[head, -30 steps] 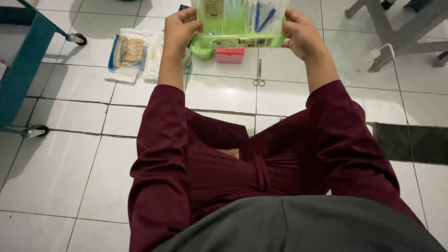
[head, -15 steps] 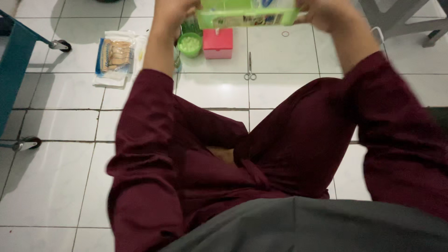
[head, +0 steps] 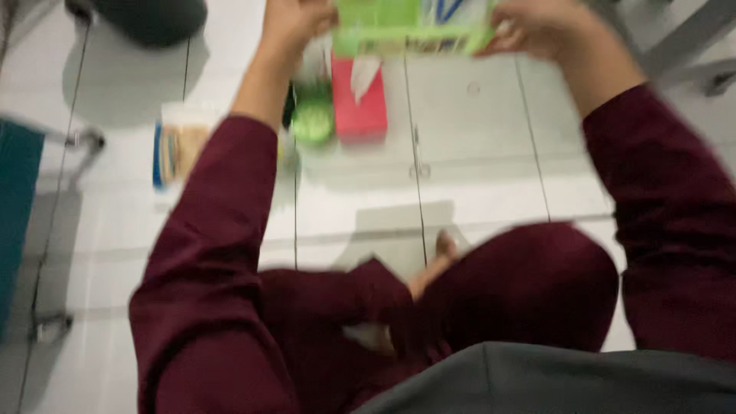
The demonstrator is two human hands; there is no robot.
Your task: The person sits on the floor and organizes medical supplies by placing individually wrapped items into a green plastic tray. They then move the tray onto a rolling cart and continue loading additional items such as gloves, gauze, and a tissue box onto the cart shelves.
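Observation:
I sit on a white tiled floor in dark red sleeves and trousers. Both hands hold a light green plastic basket (head: pixel 410 29) up at the top edge of the view. My left hand (head: pixel 295 23) grips its left end and my right hand (head: pixel 533 29) grips its right end. Blue and white items stand in the basket, cut off by the frame. Under the basket, on the floor, lie a red tissue box (head: pixel 359 98) with a white tissue sticking out and a green round container (head: pixel 313 121).
A clear packet with brownish contents (head: pixel 178 149) lies on the floor at left. Thin scissors (head: pixel 418 157) lie on the tiles at centre. A teal trolley leg with castors (head: pixel 19 222) is at far left, grey metal furniture legs (head: pixel 690 46) at top right.
The view has tilted and blurred. The basket has risen off the floor and come nearer, baring the red box and green container beneath. Both hands kept their grip.

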